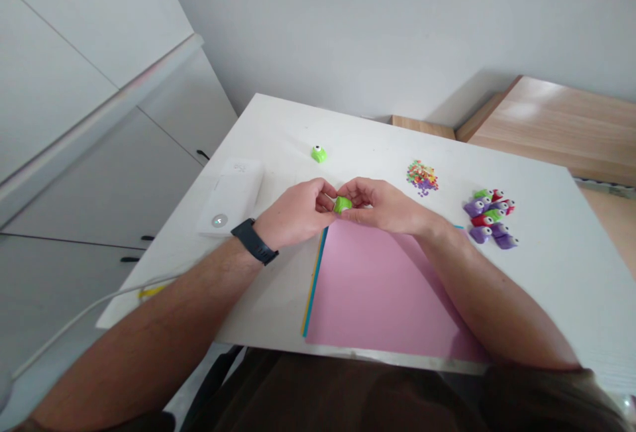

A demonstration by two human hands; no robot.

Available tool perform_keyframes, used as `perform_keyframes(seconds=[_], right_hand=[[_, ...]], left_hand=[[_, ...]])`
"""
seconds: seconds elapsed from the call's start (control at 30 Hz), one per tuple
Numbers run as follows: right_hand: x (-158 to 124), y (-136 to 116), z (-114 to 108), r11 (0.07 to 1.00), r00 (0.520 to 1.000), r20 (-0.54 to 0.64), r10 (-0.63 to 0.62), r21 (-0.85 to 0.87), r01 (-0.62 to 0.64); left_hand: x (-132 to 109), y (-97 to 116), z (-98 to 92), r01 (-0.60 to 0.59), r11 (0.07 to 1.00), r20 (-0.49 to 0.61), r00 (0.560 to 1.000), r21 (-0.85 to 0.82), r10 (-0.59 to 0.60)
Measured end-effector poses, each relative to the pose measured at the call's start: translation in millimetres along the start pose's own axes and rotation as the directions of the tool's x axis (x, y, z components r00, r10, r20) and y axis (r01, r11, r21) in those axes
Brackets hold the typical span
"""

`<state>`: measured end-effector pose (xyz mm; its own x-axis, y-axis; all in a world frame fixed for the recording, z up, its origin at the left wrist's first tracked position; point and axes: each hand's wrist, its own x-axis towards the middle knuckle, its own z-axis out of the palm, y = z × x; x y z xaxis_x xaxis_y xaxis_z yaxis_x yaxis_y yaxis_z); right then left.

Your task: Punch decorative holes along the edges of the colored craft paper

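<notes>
- Location: the green piece [342, 205] sits between both hands, by the far left corner of the pink sheet [368, 286]. Whether it is raised or rests on the surface [551, 286] cannot be told.
- Left hand [295, 213]: grip closed, thumb and fingertips against the left side of the piece.
- Right hand [380, 205]: grip closed, thumb at the near edge and fingers at the far edge of the piece.
- Weight: judged light; fingertip force should suffice.
- Stiffness: judged soft to semi-rigid, from its rounded, moulded look. Apply moderate pressure; a hard squeeze could dent it.
- Friction: the finish looks smooth and slightly glossy, so the piece may slip. Keep finger pads flat on it.
- Hold point: take the body by opposite sides. Avoid pressing on any attached detail; the fingers hide much of the piece.
- Reference part: a green eyed figure [318, 154] stands beyond the hands, well apart from them, with a white eye on top.
- Adjacent stock: a heap of small coloured bits [422, 177] lies beyond the right forearm; a cluster of eyed figures [491, 218] in purple, red and green lies farther right.
</notes>
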<state>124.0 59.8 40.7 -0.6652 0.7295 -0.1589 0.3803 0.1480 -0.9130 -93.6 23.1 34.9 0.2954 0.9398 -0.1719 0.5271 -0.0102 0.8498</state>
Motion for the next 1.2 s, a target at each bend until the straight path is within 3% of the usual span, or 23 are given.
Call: perform_keyframes(seconds=[0.43, 0.63, 1.2], right_hand=[[-1.1, -0.9, -5.3, 0.996, 0.998, 0.050, -0.048, -0.067, 0.051], [1.6, 0.0, -4.3, 0.984, 1.000, 0.019, -0.008, -0.176, 0.011], [2.2, -2.5, 7.3, 0.986, 0.998, -0.066, -0.015, -0.169, 0.004]], left_hand=[[1.0, 0.9, -0.1, 0.029, 0.999, 0.024, 0.999, -0.031, -0.028], [0.9, 1.1, 0.6, 0.028, 0.999, 0.022, 0.999, -0.041, -0.027], [0.9, -0.4, 0.4, 0.000, 0.999, 0.020, 1.000, -0.033, 0.000]])
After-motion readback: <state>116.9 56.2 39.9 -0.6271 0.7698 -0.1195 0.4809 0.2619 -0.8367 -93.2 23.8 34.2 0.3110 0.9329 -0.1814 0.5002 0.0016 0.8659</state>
